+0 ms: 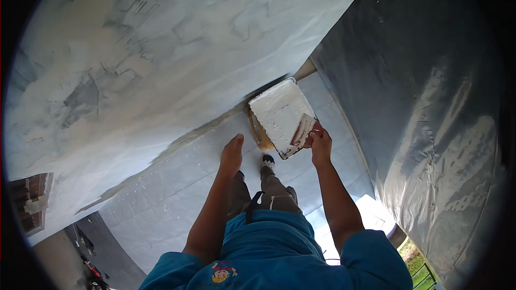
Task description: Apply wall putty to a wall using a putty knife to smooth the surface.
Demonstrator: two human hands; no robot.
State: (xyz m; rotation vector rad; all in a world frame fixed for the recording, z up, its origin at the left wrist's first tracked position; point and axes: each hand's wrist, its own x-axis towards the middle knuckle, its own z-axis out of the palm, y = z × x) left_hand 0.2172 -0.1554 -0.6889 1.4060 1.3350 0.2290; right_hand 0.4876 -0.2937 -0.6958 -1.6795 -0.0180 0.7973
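Observation:
My right hand point(321, 142) grips a putty knife point(302, 130) with a wide, white-smeared blade and a dark red part by my fingers. The knife is over the near right corner of a square, shallow tray point(277, 108) with a dark rim. White, putty-like paste fills the tray, its surface ridged and uneven. My left hand point(231, 153) is raised to the left of the tray, apart from it, seen edge-on. It looks stretched out with nothing in it, though most of its fingers are hidden.
A wall point(161, 48) with patchy white and grey coating rises at the left. Dark, white-smeared sheeting point(430, 129) hangs at the right. Something yellow-brown point(260, 132) shows under the tray. Pale, white-spotted covering point(177, 182) lies underfoot. A brown-panelled opening point(32, 201) sits low in the wall.

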